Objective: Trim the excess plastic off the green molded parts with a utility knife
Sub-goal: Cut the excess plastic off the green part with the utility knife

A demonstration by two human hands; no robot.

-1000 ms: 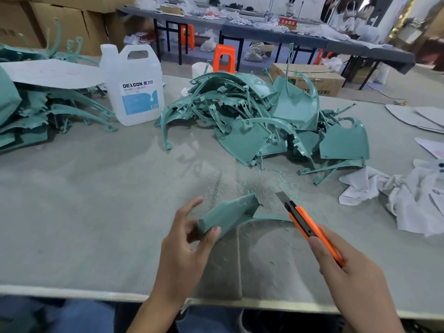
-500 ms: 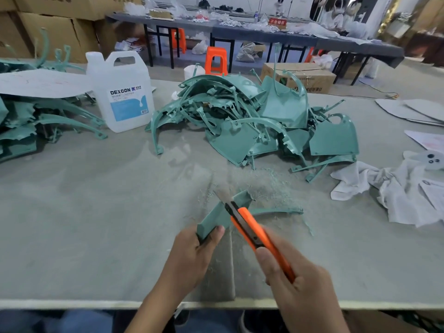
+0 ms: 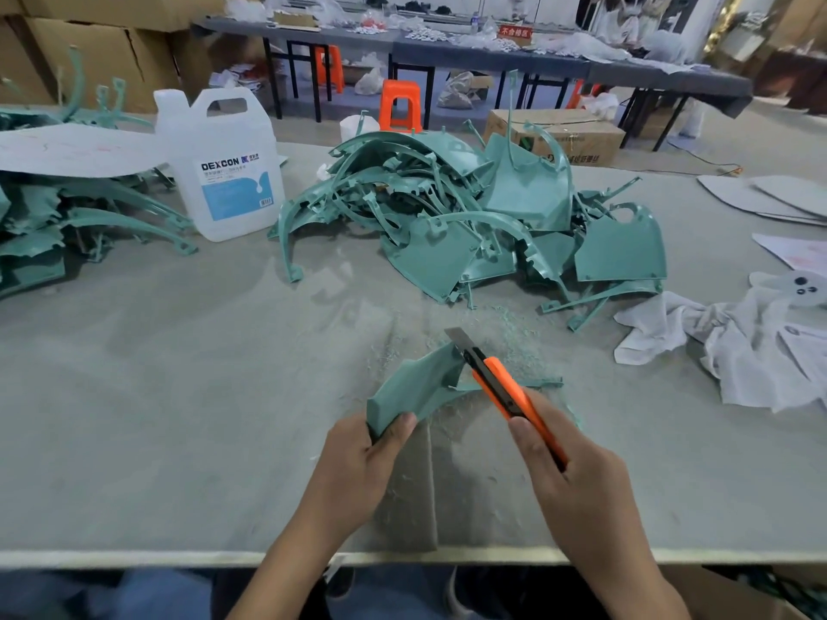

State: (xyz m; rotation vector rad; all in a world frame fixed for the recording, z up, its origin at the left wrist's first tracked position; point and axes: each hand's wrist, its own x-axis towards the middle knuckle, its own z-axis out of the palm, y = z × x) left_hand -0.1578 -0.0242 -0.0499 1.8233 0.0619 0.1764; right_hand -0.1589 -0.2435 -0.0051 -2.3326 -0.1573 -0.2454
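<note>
Left hand (image 3: 358, 467) pinched the part (image 3: 416, 387); right hand (image 3: 577, 490) gripped the knife (image 3: 501, 382) (blade (image 3: 456, 336) pointing away and left).

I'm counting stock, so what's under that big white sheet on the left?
Green molded parts poke out beneath the white sheet; whatever lies further under its middle is covered.

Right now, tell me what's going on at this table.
A person is trimming a green molded part at the table. The left hand grips its near end, while the right hand holds an orange utility knife with the blade at the part's far edge. Green shavings lie scattered just beyond, and a pile of more green parts sits behind.
</note>
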